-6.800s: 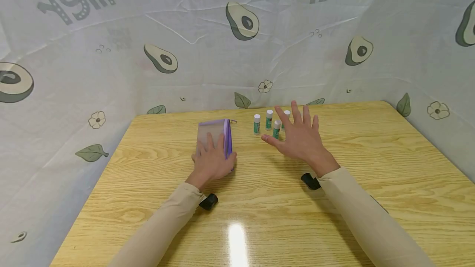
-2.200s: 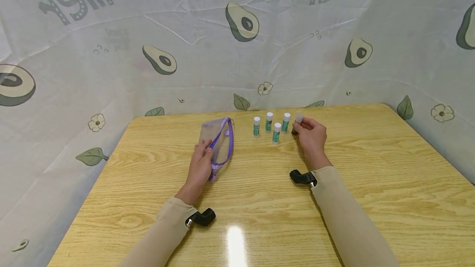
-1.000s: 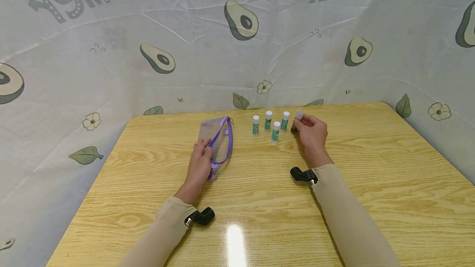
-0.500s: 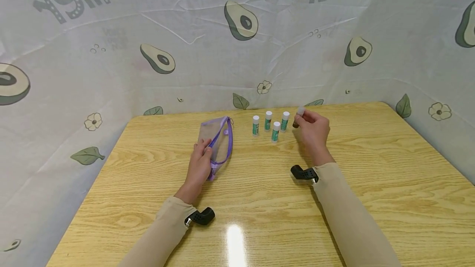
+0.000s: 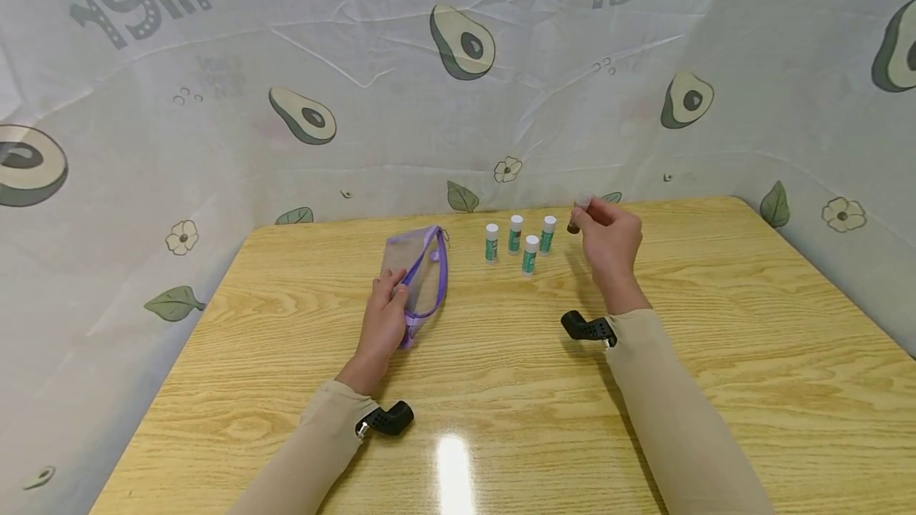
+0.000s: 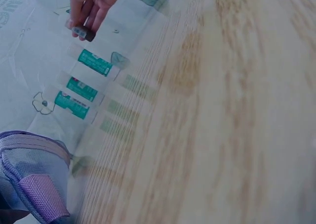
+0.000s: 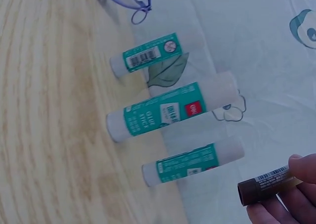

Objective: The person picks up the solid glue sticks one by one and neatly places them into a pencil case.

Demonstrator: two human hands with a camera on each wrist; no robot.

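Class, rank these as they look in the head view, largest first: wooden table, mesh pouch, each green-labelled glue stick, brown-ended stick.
1. Wooden table
2. Mesh pouch
3. Green-labelled glue sticks: all four look nearly alike, so no order among them.
Unranked: brown-ended stick, partly hidden by the right hand.

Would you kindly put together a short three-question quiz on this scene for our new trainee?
1. Count: how many green-labelled glue sticks stand upright on the table?
2. True or false: the brown-labelled stick is held in the person's left hand.
3. Multiple choice: what colour is the trim on the mesh pouch?
A) Green
B) Purple
C) Red

Key:
1. Four.
2. False; the right hand holds it, while the left hand is at the mesh pouch.
3. B
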